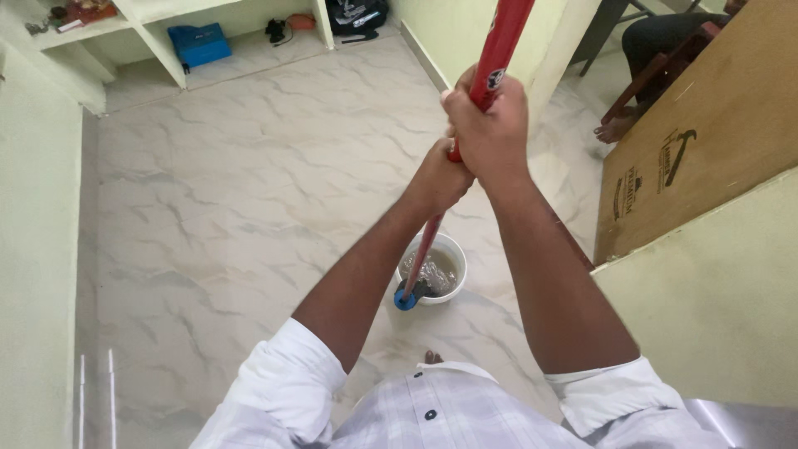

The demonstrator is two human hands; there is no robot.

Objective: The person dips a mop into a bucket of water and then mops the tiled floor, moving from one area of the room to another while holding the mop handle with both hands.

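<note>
Marble floor (249,208); murky water in white bucket (453,249)

blue box (199,44) under shelf, black bag (356,17), leaning wooden board (706,125)

Red mop handle (495,58) slanting from one o'clock to blue head (406,299); white bucket (453,249) of murky water at centre

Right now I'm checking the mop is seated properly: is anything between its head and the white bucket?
Nothing visible. Both hands, left hand and right hand, grip the red mop handle, and its blue-collared lower end already sits at the near rim of the white bucket, reaching the murky water.
</note>
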